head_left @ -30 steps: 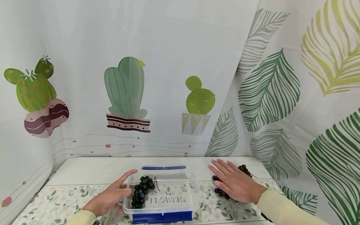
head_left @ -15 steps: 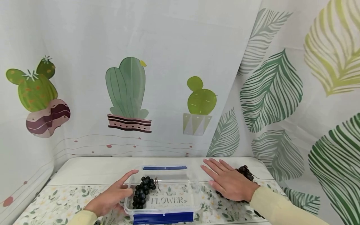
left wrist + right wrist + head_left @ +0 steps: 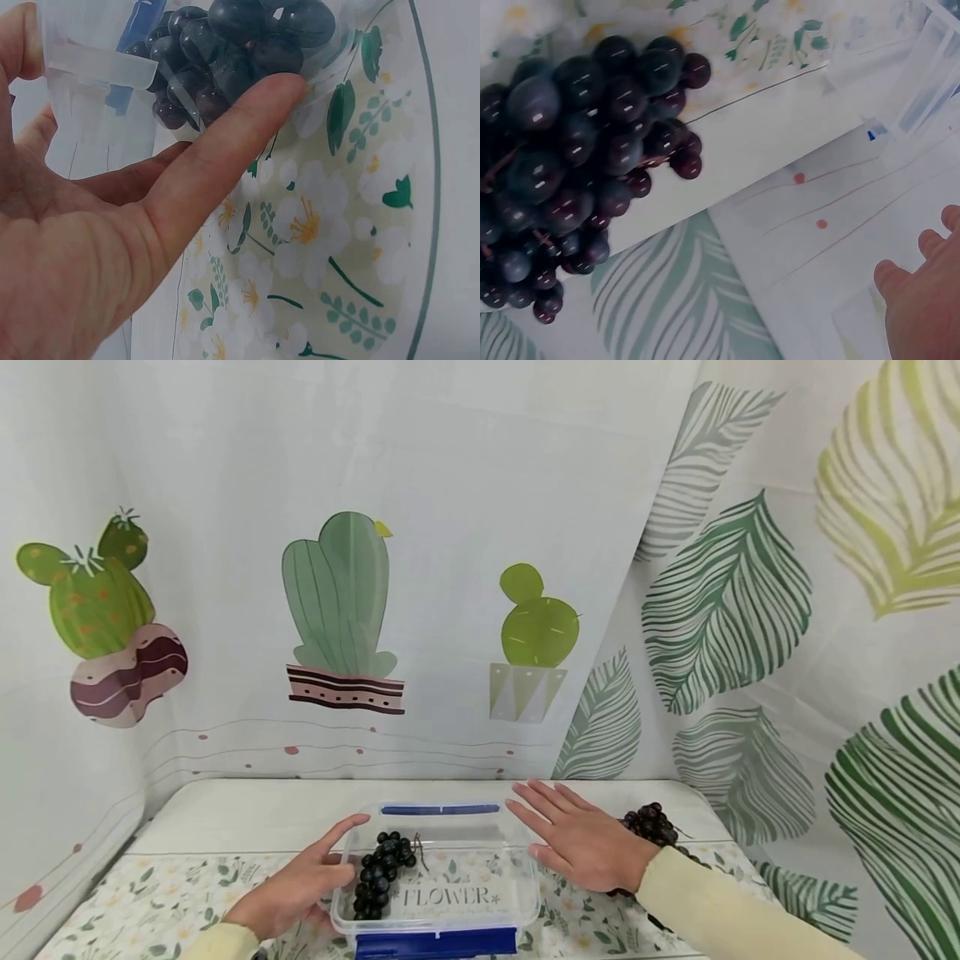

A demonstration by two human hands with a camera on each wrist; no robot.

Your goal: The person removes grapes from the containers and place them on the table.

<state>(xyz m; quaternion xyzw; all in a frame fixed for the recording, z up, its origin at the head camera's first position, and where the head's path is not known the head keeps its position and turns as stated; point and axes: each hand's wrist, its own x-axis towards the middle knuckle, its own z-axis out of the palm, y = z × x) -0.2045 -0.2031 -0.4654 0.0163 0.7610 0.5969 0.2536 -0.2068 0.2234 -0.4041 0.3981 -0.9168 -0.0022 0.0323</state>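
A clear plastic container (image 3: 517,893) with blue latches stands on the table, with a bunch of dark grapes (image 3: 382,872) along its left side. My left hand (image 3: 292,889) rests against the container's left wall, index finger stretched toward the far corner. In the left wrist view the thumb lies straight along the outside of the clear wall, with grapes showing through it. My right hand (image 3: 581,843) is flat, fingers straight, near the container's right side, holding nothing. Behind it lies another bunch of dark grapes (image 3: 652,824), partly hidden by the hand and sleeve; the right wrist view shows it large (image 3: 570,150).
A floral cloth (image 3: 187,881) covers the near part of the white table (image 3: 262,802). A curtain (image 3: 442,527) printed with cacti and leaves hangs right behind the table and on both sides. A small dark thing shows at the bottom edge below the left wrist.
My right hand has moved left, off the loose grapes and toward the container, uncovering more of them. The left hand and the container stay in place.
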